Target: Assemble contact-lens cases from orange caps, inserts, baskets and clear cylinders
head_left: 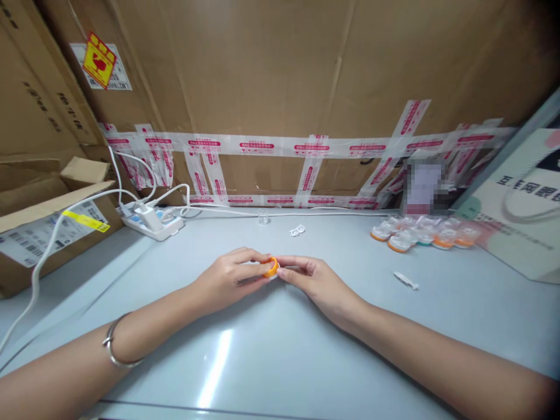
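An orange and white round piece is held just above the table, between the fingertips of both hands. My left hand grips it from the left, with a silver bracelet on that wrist. From the right, my right hand pinches its edge between thumb and fingers. Behind the hands lie a small clear cup and a white patterned piece. A narrow white strip rests to the right of my right hand.
Several clear-topped pieces with orange or teal bases cluster at the back right, near a printed board. A power strip with white cables and an open carton stand left. Large taped cardboard closes off the back.
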The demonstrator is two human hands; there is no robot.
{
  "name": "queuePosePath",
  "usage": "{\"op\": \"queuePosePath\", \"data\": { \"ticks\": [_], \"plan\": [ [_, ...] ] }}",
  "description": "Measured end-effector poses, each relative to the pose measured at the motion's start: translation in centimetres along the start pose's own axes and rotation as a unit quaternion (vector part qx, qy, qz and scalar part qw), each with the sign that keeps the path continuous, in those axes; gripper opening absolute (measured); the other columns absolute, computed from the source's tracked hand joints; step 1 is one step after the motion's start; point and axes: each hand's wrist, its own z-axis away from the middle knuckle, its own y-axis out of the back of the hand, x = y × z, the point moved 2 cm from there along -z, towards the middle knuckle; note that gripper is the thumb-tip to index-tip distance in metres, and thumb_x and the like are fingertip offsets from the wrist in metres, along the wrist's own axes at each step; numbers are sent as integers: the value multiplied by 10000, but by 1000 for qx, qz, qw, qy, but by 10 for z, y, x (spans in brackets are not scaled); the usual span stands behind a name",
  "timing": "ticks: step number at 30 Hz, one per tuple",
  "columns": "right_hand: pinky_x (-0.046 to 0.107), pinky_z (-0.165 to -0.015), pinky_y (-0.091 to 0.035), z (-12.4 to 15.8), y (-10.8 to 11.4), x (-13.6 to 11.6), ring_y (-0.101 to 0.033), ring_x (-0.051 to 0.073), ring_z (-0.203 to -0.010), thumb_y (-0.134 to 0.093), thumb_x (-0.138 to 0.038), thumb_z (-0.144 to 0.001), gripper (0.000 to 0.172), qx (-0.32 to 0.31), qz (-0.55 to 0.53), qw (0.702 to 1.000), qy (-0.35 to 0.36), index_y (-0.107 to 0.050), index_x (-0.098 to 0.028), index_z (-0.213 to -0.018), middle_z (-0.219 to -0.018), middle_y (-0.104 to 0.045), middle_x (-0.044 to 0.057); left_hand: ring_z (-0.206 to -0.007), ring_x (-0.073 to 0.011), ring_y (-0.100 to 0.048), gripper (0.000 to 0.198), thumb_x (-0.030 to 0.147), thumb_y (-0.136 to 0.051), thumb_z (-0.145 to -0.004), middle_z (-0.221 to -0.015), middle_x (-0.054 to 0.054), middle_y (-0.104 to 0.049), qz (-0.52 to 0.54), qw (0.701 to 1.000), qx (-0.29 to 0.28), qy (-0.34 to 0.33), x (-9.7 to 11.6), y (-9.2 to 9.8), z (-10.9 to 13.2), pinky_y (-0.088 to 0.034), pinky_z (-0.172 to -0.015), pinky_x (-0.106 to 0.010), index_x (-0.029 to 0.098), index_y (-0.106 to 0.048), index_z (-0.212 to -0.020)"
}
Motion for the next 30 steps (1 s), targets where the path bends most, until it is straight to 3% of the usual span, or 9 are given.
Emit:
{"op": "queuePosePath", "data": {
  "ticks": [4, 7, 10, 15, 18, 21, 23, 30],
  "plan": [
    [294, -947, -439, 6, -11, -1, -634, 135, -905, -703, -179, -701, 295, 24, -247, 965, -82, -644, -153, -989, -900, -683, 32, -874, -157, -645, 184, 125, -595, -807, -945, -99, -663, -18, 997, 73, -7, 2, 1, -3, -544, -745, -268, 163, -651, -978],
    [278, -904, -481, 10, -17, 1, -650, 128, -846, -701, -143, -698, 189, 38, -314, 943, -99, -658, -121, -880, -842, -687, 35, -904, -167, -638, 215, 94, -603, -796, -980, -108, -659, -32, 994, 101, -16, 4, -2, -2, -543, -753, -283, 168, -641, -994],
    [272, -890, -496, 10, -20, 4, -657, 130, -836, -695, -140, -702, 133, 48, -355, 930, -84, -666, -113, -829, -820, -692, 37, -946, -174, -622, 256, 88, -574, -814, -1030, -114, -644, -39, 995, 96, -9, 7, -4, -2, -540, -774, -309, 182, -620, -1048],
    [261, -888, -499, 8, -19, 8, -660, 138, -863, -688, -155, -719, 127, 43, -369, 926, -71, -683, -105, -835, -859, -705, 57, -982, -170, -608, 255, 100, -508, -854, -1064, -102, -622, -15, 997, 78, 13, 10, -2, -3, -537, -805, -318, 203, -602, -1067],
    [247, -881, -501, 6, -18, 9, -657, 123, -842, -692, -152, -717, 119, 34, -365, 928, -65, -695, -103, -826, -864, -709, 58, -925, -159, -620, 218, 148, -569, -830, -995, -79, -642, -2, 995, 87, 58, 11, 0, -2, -533, -810, -303, 188, -583, -1044],
    [237, -883, -495, 5, -17, 11, -651, 117, -835, -700, -160, -711, 112, 25, -350, 935, -54, -706, -106, -809, -834, -710, 51, -885, -147, -621, 360, 203, -620, -801, -970, -65, -640, 9, 990, 87, 109, 11, 0, -1, -527, -819, -298, 171, -496, -1137],
    [234, -888, -490, 5, -16, 10, -647, 116, -841, -704, -167, -708, 113, 21, -342, 938, -49, -712, -113, -807, -823, -709, 46, -897, -143, -610, 423, 196, -612, -808, -983, -66, -625, 15, 991, 81, 107, 12, 0, -1, -516, -829, -293, 169, -458, -1200],
    [262, -920, -471, 5, -17, 8, -640, 122, -850, -690, -192, -727, 116, 3, -320, 946, -49, -717, -112, -807, -818, -708, 49, -885, -142, -573, 335, 148, -586, -817, -955, -71, -588, 37, 994, 51, 90, 12, 4, -3, -501, -791, -273, 169, -534, -1148]
  ]
}}
